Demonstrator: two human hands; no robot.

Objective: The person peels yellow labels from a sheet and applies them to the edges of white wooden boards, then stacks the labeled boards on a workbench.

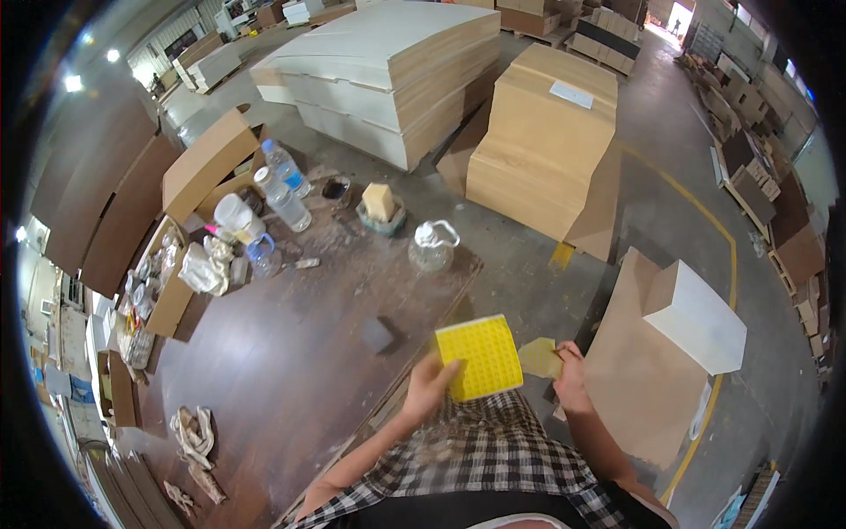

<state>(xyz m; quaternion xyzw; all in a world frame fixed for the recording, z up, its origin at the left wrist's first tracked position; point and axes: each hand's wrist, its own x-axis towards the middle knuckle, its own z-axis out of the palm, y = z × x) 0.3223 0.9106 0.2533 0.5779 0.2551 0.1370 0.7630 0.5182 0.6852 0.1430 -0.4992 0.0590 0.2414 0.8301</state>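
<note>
- The left hand (427, 388) held the yellow sheet (483, 360) in a narrow grip, with the thumb on top; the sheet was in the air, just right of the table (273, 361).
- The right hand (571, 370) pinched a small pale-yellow piece (539, 357) between thumb and fingers, farther right of the table; whether piece and sheet touched, I could not tell.
- The step in hand seemed to be handling these two together; in my judgement, the next move called for a steady left hold and a light right pinch, because both looked thin.
- On the table, a dark block (377, 335) lay near its right edge.
- On the table's far part stood a clear jug (430, 251) and a clear bottle (284, 203).
- Beyond the table was a stack of white boards (352, 66).
</note>
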